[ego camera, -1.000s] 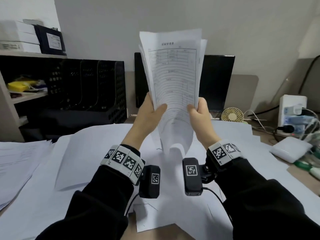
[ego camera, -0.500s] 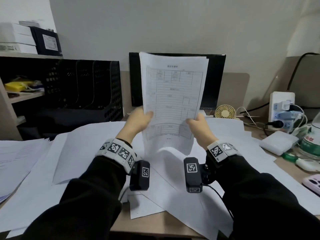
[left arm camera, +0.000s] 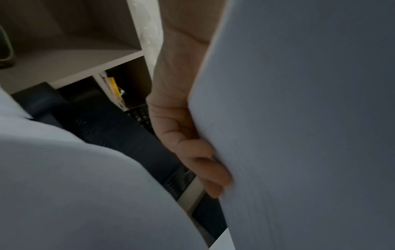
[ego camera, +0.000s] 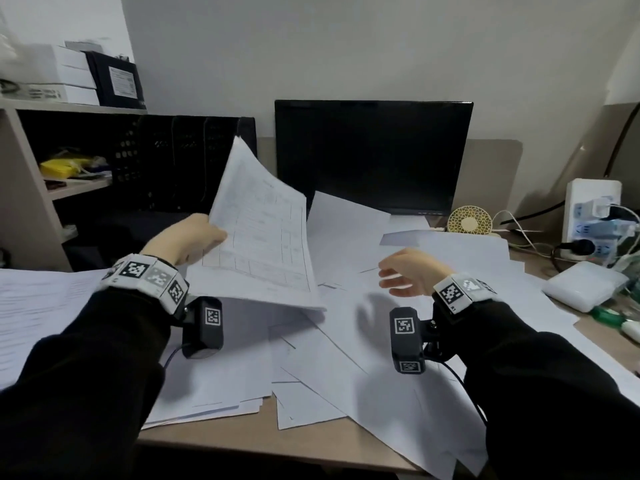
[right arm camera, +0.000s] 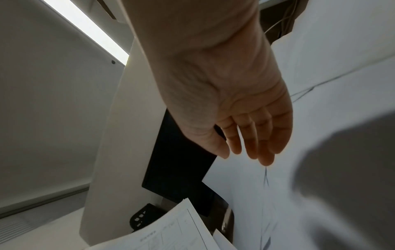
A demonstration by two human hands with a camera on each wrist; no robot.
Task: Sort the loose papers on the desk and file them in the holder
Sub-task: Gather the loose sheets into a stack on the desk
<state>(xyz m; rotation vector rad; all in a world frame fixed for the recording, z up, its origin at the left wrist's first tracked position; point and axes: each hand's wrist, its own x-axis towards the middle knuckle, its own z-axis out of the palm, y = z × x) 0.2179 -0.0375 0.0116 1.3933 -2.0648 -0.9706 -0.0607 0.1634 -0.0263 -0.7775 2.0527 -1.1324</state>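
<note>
Papers in hand: my left hand (ego camera: 187,239) grips a thin stack of white printed forms (ego camera: 263,233) by its left edge, tilted and raised above the table, its top corner leaning toward the holder.
Left fingers: my fingers (left arm camera: 205,162) are curled round the underside of the stack, thumb on top in the head view.
Right hand: my right hand (ego camera: 410,271) hovers over the loose sheets, palm toward the left, holding nothing.
Right fingers: my fingers (right arm camera: 258,138) are straight and relaxed, slightly spread, not touching the paper beneath.
Loose papers: white sheets (ego camera: 346,358) lie scattered and overlapping across the beige table (ego camera: 214,434); some overhang its near edge.
Side pile: a flatter pile of printed sheets (ego camera: 38,306) sits at my far left.
Holder: the black perforated file holder (ego camera: 180,161) with upright dividers stands at the back left, beside a beige shelf unit (ego camera: 20,188).
Behind: a dark black monitor (ego camera: 372,155) stands behind the papers; a small round cream fan (ego camera: 469,221) sits to its right.
</note>
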